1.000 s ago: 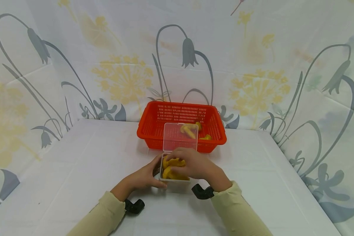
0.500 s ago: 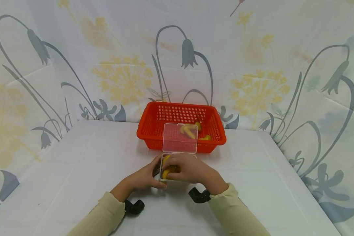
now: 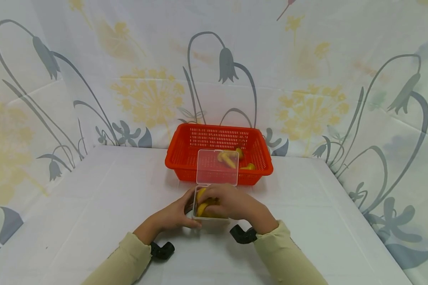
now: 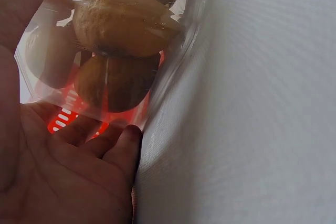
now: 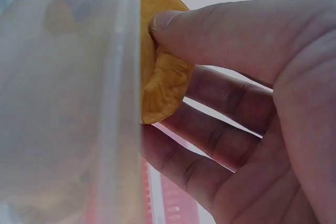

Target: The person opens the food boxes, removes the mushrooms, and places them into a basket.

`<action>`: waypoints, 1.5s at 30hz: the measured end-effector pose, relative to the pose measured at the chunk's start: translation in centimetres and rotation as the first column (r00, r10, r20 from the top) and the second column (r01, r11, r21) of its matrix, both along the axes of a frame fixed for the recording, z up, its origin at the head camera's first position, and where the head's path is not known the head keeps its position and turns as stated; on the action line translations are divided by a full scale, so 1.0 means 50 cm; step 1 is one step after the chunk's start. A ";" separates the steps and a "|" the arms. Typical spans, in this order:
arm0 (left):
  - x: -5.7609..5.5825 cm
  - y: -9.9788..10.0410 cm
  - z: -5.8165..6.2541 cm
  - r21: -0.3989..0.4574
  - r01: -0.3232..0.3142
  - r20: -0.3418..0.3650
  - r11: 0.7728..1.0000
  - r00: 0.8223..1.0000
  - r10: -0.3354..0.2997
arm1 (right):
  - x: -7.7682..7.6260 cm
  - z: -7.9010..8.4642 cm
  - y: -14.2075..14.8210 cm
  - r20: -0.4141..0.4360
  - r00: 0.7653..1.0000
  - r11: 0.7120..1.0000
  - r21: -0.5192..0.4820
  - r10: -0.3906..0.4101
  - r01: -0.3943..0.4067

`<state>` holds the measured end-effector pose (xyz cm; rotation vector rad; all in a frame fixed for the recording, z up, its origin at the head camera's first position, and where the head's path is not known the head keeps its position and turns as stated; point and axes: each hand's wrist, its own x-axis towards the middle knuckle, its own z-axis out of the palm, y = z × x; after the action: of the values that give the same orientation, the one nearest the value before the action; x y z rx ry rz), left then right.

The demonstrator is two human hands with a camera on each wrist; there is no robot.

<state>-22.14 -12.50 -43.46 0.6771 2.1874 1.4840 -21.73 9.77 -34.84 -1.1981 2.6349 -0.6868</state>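
A clear plastic box (image 3: 196, 217) stands on the white cloth, its see-through lid (image 3: 214, 174) raised at the back. Several yellow mushrooms lie inside it; their rounded shapes show through the wall in the left wrist view, one mushroom (image 4: 123, 24) above another. My left hand (image 3: 172, 213) grips the left side of the box, thumb at the front corner. My right hand (image 3: 232, 202) reaches over the opening and pinches a yellow mushroom (image 5: 168, 82) at the rim, thumb on one side and fingers on the other. Part of that mushroom is hidden behind the cloudy wall.
Just behind the box sits a red perforated basket (image 3: 185, 172). A few yellow mushrooms (image 3: 249, 166) lie in its right part, some seen through the raised lid. A flower-printed cloth (image 3: 306, 79) hangs behind the table.
My right hand has come down into the box onto the mushrooms, then shifted very slightly back to the right. The left hand keeps its grip on the box in the same spot.
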 end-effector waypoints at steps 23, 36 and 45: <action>-0.003 0.001 -0.003 0.010 -0.015 0.029 1.000 0.999 0.015 | -0.014 0.036 0.059 -0.162 0.972 0.958 -0.258 -0.172 0.127; -0.003 0.003 -0.004 -0.008 -0.038 0.029 0.999 0.999 0.038 | -0.029 0.041 0.090 -0.254 0.920 0.892 -0.417 -0.297 0.173; -0.001 0.003 -0.001 -0.009 -0.038 0.021 0.999 0.999 0.038 | -0.044 0.038 0.113 -0.305 0.883 0.839 -0.520 -0.356 0.159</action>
<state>-22.17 -12.34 -43.52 0.6173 2.2007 1.4932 -23.95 15.43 -32.95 -1.1905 3.1190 -1.3548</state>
